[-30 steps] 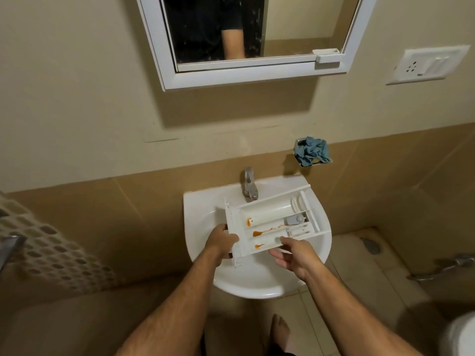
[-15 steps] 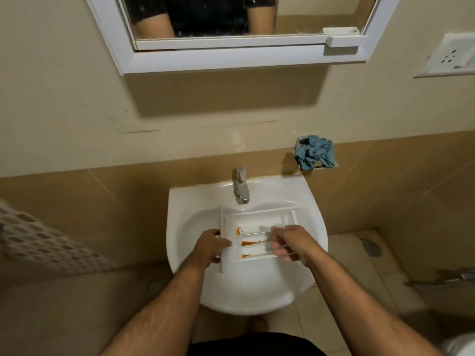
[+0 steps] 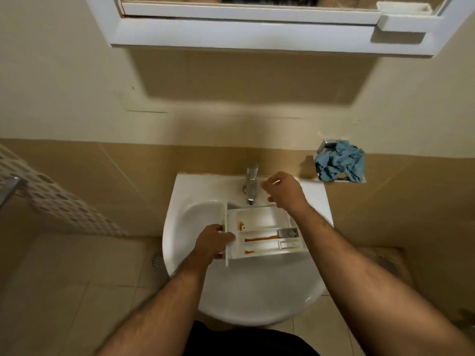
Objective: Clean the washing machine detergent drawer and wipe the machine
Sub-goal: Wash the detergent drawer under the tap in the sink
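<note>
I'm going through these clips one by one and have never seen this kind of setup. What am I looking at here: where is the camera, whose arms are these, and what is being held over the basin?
There is no robot here. The single view comes from a wide-angle camera worn on a person's head, looking forward and down, so the two bare arms are that person's own.

The left hand grips the front end of a white plastic detergent drawer with orange-brown residue streaks, holding it over the white ceramic washbasin. The right hand is raised beside the chrome tap, apart from the drawer; whether it touches the tap is not clear. No water can be seen running.

On the wall to the right, a crumpled blue cloth sits in a small holder. The white-framed mirror hangs above.
</note>
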